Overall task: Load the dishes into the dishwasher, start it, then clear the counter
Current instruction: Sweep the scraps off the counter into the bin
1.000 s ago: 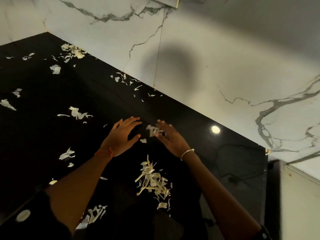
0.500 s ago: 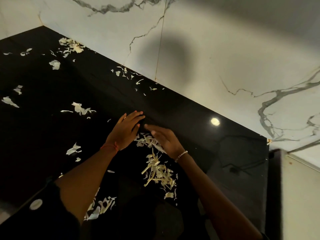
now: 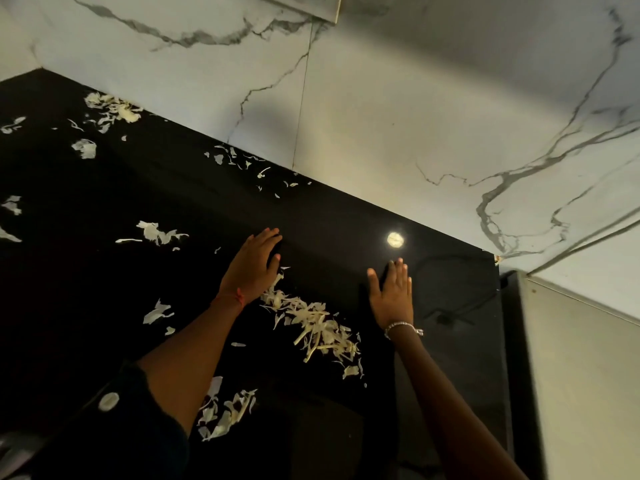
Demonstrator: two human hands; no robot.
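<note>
A glossy black counter [image 3: 104,289] is strewn with pale vegetable shreds. The biggest pile of shreds [image 3: 313,323] lies between my two arms. My left hand [image 3: 254,268] lies flat on the counter with straight fingers, its heel touching the top end of that pile. My right hand [image 3: 393,294] rests flat on bare counter to the right of the pile, fingers straight and pointing toward the wall. Neither hand holds anything. No dishes or dishwasher are in view.
More shreds lie scattered at the back left corner [image 3: 112,110], along the wall [image 3: 239,161], mid left [image 3: 157,233] and near the front edge [image 3: 225,414]. A white marble wall [image 3: 381,116] backs the counter. A pale cabinet side [image 3: 581,375] bounds it on the right.
My right hand has swung out to the right, away from the shred pile, and now lies flat on bare counter. The left hand has stayed in place beside the pile.
</note>
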